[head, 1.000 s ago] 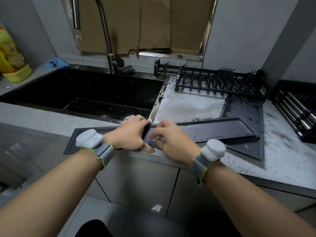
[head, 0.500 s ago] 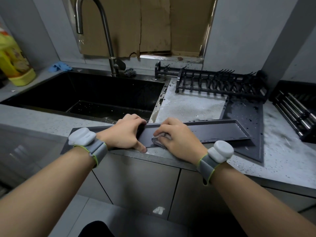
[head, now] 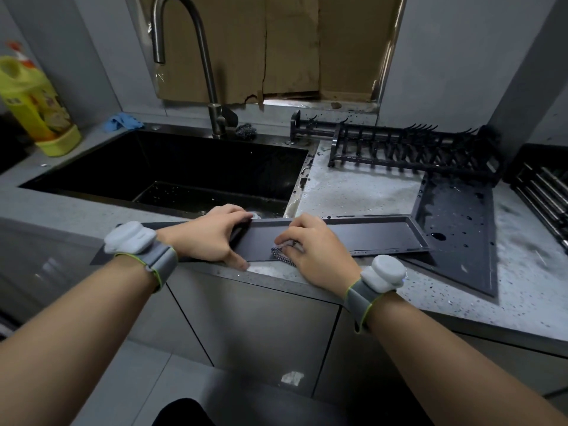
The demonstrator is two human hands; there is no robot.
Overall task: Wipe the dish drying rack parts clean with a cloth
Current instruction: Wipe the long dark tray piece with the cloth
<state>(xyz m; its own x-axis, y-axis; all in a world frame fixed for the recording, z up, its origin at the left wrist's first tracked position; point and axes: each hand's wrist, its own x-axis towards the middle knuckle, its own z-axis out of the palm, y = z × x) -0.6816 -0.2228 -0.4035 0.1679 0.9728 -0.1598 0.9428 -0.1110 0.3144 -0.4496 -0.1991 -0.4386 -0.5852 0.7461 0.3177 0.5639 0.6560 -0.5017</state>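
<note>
A long dark grey drip tray lies across the counter's front edge, partly over the sink corner. My left hand grips its left part, fingers curled over the far rim and thumb on the near edge. My right hand holds a small dotted cloth bunched under its curled fingers and presses it onto the tray's floor. A second, wider dark tray lies wet under the long tray's right end. The black wire plate rack stands at the back of the counter.
The black sink with its tall faucet lies to the left. A yellow detergent bottle and a blue rag sit at far left. A steel scrubber sits by the faucet. Another black rack part sits at far right. The speckled counter is wet.
My right hand with the cloth has slid a little to the right along the tray. My left hand keeps its hold. The camera has tilted up slightly.
</note>
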